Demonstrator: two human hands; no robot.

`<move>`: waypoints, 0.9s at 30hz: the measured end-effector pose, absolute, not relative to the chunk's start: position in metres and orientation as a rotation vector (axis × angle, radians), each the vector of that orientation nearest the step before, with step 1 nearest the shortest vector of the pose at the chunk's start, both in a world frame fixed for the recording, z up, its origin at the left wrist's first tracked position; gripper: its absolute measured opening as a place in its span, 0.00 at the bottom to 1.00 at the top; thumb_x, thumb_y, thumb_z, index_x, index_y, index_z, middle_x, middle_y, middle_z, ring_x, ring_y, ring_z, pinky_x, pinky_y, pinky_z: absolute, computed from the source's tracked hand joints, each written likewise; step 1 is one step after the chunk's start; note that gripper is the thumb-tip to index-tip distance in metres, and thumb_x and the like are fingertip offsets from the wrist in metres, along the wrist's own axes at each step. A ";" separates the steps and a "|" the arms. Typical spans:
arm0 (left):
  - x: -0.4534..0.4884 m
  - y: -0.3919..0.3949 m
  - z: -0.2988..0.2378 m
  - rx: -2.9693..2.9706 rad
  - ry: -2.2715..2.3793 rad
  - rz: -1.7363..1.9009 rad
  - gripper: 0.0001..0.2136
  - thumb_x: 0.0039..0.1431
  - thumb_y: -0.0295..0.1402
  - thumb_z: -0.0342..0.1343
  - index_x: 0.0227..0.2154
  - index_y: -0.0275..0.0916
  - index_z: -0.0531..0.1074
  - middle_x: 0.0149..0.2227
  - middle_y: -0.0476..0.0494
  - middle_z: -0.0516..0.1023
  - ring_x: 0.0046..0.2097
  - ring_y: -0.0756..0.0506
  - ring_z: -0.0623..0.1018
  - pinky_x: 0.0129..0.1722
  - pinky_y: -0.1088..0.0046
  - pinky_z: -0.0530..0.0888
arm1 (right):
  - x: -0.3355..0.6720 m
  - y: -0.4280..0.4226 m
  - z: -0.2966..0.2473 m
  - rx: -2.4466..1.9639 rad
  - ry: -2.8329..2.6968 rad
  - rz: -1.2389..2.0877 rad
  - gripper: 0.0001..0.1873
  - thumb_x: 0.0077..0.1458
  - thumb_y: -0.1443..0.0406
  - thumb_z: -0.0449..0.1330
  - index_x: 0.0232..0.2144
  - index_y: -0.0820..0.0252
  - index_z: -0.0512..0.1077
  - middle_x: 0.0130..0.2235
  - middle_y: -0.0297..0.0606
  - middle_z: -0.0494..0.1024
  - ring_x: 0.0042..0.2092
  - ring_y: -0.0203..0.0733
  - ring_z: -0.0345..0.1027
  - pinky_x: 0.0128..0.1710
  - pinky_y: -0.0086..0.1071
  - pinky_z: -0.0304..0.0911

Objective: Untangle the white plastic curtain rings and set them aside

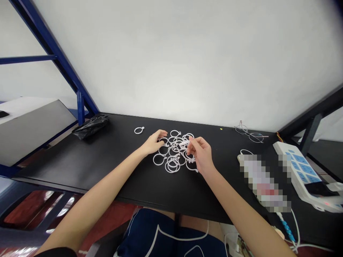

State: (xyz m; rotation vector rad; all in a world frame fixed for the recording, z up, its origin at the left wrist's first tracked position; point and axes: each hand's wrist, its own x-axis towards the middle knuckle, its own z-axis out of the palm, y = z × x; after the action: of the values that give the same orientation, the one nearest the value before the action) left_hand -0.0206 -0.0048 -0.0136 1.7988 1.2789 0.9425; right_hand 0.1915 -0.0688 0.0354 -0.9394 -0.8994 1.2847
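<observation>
white rings [173, 159] heaped mid-span on the bench [118, 146], overlapping, small knobs [197, 171] on some. right hand [203, 151] looks to be pinching a white piece [184, 143] at the heap's right side, too small to tell which part. left hand [155, 141] at the left edge, thumb and fingers apart, can't tell if touching a ring. main risk is snagging: knobs catch in neighbouring loops, so one lift could drag several. heel of right hand could nudge outer rings. lone ring [138, 133] off left, easy to miss
</observation>
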 end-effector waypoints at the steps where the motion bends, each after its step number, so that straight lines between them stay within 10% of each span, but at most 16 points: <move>1: -0.022 -0.005 -0.012 1.843 1.283 0.933 0.20 0.49 0.23 0.52 0.47 0.38 0.68 0.50 0.39 0.75 0.53 0.43 0.74 0.55 0.58 0.70 | 0.191 -0.069 0.036 -0.940 -0.900 1.284 0.19 0.45 0.58 0.70 0.19 0.59 0.65 0.19 0.27 0.71 0.19 0.29 0.62 0.21 0.25 0.62; 18: -0.026 0.000 -0.013 2.435 1.560 0.904 0.08 0.61 0.35 0.52 0.29 0.37 0.71 0.36 0.41 0.73 0.41 0.42 0.73 0.42 0.63 0.73 | 0.193 -0.067 0.032 -0.953 -0.896 1.284 0.19 0.46 0.58 0.70 0.19 0.60 0.65 0.19 0.27 0.71 0.19 0.29 0.62 0.20 0.25 0.60; 27: -0.023 -0.005 -0.007 1.931 1.292 1.002 0.10 0.60 0.40 0.55 0.39 0.39 0.69 0.32 0.45 0.79 0.29 0.48 0.79 0.30 0.74 0.74 | 0.195 -0.067 0.035 -0.958 -0.859 1.315 0.19 0.45 0.57 0.70 0.20 0.59 0.65 0.20 0.27 0.71 0.19 0.29 0.61 0.20 0.25 0.61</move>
State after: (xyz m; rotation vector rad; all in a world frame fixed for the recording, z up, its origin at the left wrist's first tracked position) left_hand -0.0227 -0.0049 -0.0075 1.9310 1.2924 1.0020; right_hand 0.1950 -0.0665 0.0353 -0.9575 -0.8592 1.3148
